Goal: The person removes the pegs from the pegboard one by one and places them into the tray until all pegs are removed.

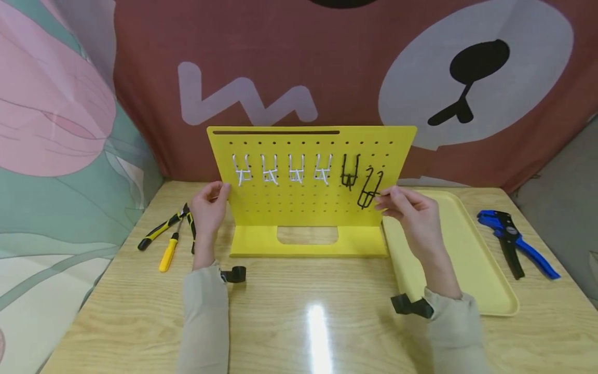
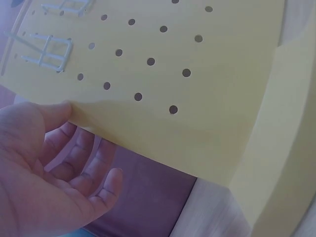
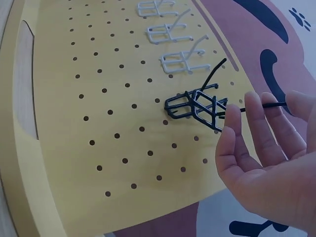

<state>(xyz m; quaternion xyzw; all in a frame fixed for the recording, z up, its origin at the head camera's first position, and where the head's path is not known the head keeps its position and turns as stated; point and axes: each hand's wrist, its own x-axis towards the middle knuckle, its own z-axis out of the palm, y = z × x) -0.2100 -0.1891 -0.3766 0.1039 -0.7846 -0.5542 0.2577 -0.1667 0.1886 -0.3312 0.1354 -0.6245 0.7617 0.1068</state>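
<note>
A yellow pegboard [image 1: 299, 202] stands upright on its base. Several white hooks [image 1: 296, 169] hang in a row on it, with one black hook [image 1: 350, 171] at the right end of the row. My right hand [image 1: 416, 215] pinches the prong of a second black hook [image 1: 368, 193], which tilts in front of the board's right part. In the right wrist view, this hook [image 3: 206, 112] overlaps the hung black one. My left hand [image 1: 209, 208] holds the board's left edge, its thumb [image 2: 57, 114] on the front face and its fingers behind.
A pale yellow tray [image 1: 500, 280] lies right of the board, and blue-and-black wire strippers [image 1: 511, 236] lie beyond it. On the left are yellow-and-black pliers [image 1: 161, 228] and a yellow screwdriver [image 1: 169, 253]. A patterned cloth [image 1: 261, 47] hangs behind the table.
</note>
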